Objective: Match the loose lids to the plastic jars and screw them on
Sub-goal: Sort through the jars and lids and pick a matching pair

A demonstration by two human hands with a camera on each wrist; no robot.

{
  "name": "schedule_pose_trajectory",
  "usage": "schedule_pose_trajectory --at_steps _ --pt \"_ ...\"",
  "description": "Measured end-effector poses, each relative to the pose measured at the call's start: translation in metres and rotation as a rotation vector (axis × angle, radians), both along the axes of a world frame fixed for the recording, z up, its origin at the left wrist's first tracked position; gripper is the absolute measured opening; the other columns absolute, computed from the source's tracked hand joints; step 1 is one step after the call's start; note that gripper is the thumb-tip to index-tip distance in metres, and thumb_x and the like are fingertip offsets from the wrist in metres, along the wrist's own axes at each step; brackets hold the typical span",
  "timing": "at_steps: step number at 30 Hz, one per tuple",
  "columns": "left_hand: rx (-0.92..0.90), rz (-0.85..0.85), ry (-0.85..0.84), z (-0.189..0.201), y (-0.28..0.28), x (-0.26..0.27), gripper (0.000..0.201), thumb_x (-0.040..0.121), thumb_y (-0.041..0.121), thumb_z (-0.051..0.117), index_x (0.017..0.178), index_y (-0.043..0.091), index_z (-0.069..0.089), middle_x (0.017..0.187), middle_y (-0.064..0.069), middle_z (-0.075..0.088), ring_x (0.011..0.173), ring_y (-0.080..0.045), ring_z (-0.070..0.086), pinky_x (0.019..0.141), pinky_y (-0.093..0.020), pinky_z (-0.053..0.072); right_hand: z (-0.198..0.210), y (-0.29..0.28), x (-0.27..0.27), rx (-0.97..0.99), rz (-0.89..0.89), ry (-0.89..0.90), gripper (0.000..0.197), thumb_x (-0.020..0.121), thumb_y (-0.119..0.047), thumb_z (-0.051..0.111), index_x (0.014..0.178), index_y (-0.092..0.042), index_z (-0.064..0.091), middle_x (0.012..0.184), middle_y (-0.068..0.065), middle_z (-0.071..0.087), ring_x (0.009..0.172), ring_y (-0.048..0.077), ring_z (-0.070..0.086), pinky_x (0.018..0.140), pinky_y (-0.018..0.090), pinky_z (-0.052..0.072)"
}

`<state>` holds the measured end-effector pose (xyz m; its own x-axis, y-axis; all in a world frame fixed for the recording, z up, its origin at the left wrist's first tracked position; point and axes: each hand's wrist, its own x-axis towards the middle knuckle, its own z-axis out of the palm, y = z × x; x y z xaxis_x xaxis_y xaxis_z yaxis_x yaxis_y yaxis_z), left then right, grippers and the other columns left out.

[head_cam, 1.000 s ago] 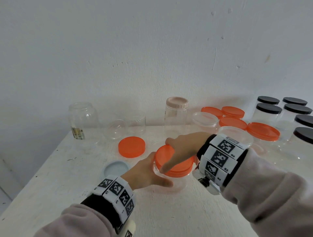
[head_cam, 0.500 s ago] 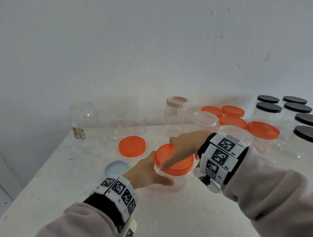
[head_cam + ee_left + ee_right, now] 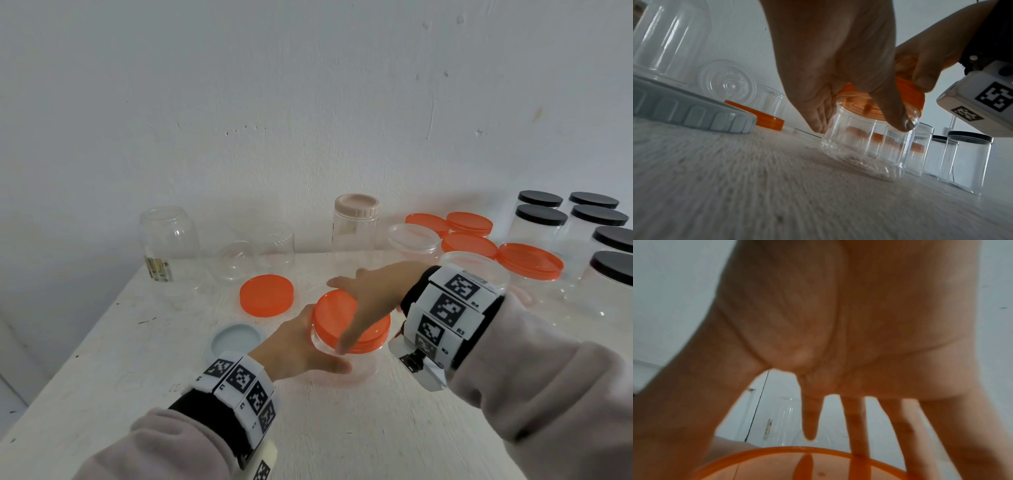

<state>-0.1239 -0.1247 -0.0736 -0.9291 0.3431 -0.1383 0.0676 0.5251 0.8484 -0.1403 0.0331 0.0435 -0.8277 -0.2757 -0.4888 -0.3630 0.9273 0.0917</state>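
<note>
A clear plastic jar point(image 3: 346, 370) point(image 3: 865, 146) stands on the white table near the middle, with an orange lid point(image 3: 335, 315) point(image 3: 908, 91) point(image 3: 818, 467) on its mouth. My left hand point(image 3: 301, 349) point(image 3: 838, 81) grips the jar's body from the left, thumb across the front and the other fingers behind. My right hand point(image 3: 363, 298) point(image 3: 818, 321) lies over the lid with its fingers spread and straight. Its thumb is at the lid's near rim, and the index finger reaches past the far rim.
A loose orange lid point(image 3: 266, 297) and a pale blue lid point(image 3: 235, 341) lie left of the jar. Open clear jars point(image 3: 168, 240) stand at the back left, a beige-lidded jar point(image 3: 354, 226) behind. Orange-lidded jars point(image 3: 529, 262) and black-lidded jars point(image 3: 541, 219) crowd the right.
My right hand's fingers, curled over the lid a second ago, have stretched out and spread. The left hand keeps its hold and the jar stays in place.
</note>
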Motion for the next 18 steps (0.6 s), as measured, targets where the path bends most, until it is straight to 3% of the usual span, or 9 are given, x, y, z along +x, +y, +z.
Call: schedule_pose_trajectory --at_steps 2,3,6,8,10,12,15,16,18 --pt "0.004 0.002 -0.005 0.0000 0.0006 0.0001 0.106 0.059 0.038 0.091 0.143 0.027 0.028 0.135 0.009 0.051 0.126 -0.014 0.048 0.109 -0.040 0.039 0.0041 0.0014 0.0002 -0.019 0.042 -0.056 0.111 0.062 -0.069 0.075 0.145 -0.056 0.003 0.151 -0.007 0.024 0.126 0.026 0.042 0.098 0.045 0.041" --pt "0.004 0.003 -0.009 0.0000 0.0009 0.0001 0.107 0.058 0.038 0.091 0.144 0.027 0.027 0.136 0.009 0.051 0.126 -0.015 0.048 0.109 -0.040 0.039 0.0046 0.0015 0.0000 -0.030 0.055 -0.072 0.108 0.064 -0.065 0.076 0.144 -0.058 0.005 0.149 -0.009 0.024 0.122 0.024 0.046 0.097 0.044 0.042" --pt "-0.003 0.007 -0.007 -0.0003 0.0010 -0.0001 0.106 0.059 0.039 0.091 0.143 0.028 0.028 0.133 0.010 0.052 0.123 -0.013 0.050 0.106 -0.036 0.041 0.0018 0.0005 0.0006 -0.064 0.027 -0.041 0.099 0.064 -0.075 0.068 0.145 -0.054 0.015 0.143 -0.009 0.031 0.071 0.007 0.047 0.080 0.037 0.041" --pt "-0.018 0.004 0.002 0.0001 0.0010 0.0002 0.103 0.059 0.041 0.090 0.142 0.029 0.029 0.129 0.012 0.054 0.119 -0.011 0.051 0.098 -0.029 0.043 -0.0015 0.0004 0.0007 -0.075 -0.020 0.013 0.100 0.064 -0.085 0.058 0.148 -0.042 0.022 0.138 -0.004 0.041 0.061 0.007 0.042 0.072 0.033 0.040" --pt "-0.029 0.003 0.012 0.0009 0.0013 0.0006 0.103 0.059 0.042 0.090 0.142 0.029 0.030 0.128 0.014 0.054 0.117 -0.010 0.052 0.094 -0.025 0.041 -0.0014 0.0019 0.0003 -0.050 -0.032 0.036 0.104 0.065 -0.088 0.053 0.148 -0.033 0.026 0.129 -0.003 0.048 0.062 0.007 0.042 0.064 0.029 0.038" --pt "-0.022 0.006 0.010 0.0011 0.0021 0.0008 0.104 0.060 0.040 0.090 0.143 0.028 0.028 0.132 0.011 0.052 0.121 -0.012 0.050 0.101 -0.030 0.042 0.0014 0.0032 -0.0004 -0.023 -0.017 0.011 0.107 0.063 -0.086 0.058 0.150 -0.037 0.021 0.140 -0.002 0.042 0.073 0.010 0.049 0.071 0.029 0.042" --pt "-0.022 0.010 0.011 0.0017 0.0037 0.0012 0.107 0.060 0.039 0.089 0.145 0.027 0.024 0.137 0.009 0.049 0.126 -0.014 0.047 0.108 -0.036 0.039 0.0029 0.0019 -0.0006 -0.060 0.051 -0.054 0.101 0.065 -0.069 0.073 0.146 -0.054 0.013 0.147 -0.008 0.028 0.122 0.025 0.045 0.094 0.041 0.041" --pt "-0.029 0.011 0.015 0.0020 0.0042 0.0012 0.108 0.061 0.039 0.089 0.146 0.027 0.023 0.138 0.008 0.048 0.126 -0.014 0.047 0.108 -0.035 0.039 0.0020 0.0008 -0.0007 -0.078 0.067 -0.061 0.097 0.067 -0.066 0.074 0.144 -0.055 0.016 0.144 -0.009 0.029 0.124 0.025 0.044 0.093 0.040 0.041" --pt "-0.044 0.016 0.024 0.0024 0.0047 0.0012 0.106 0.061 0.040 0.089 0.145 0.026 0.025 0.134 0.009 0.050 0.122 -0.013 0.049 0.103 -0.031 0.041 -0.0007 -0.0012 -0.0010 -0.095 0.060 -0.034 0.091 0.067 -0.071 0.069 0.144 -0.053 0.022 0.139 -0.009 0.033 0.102 0.019 0.055 0.083 0.036 0.042"
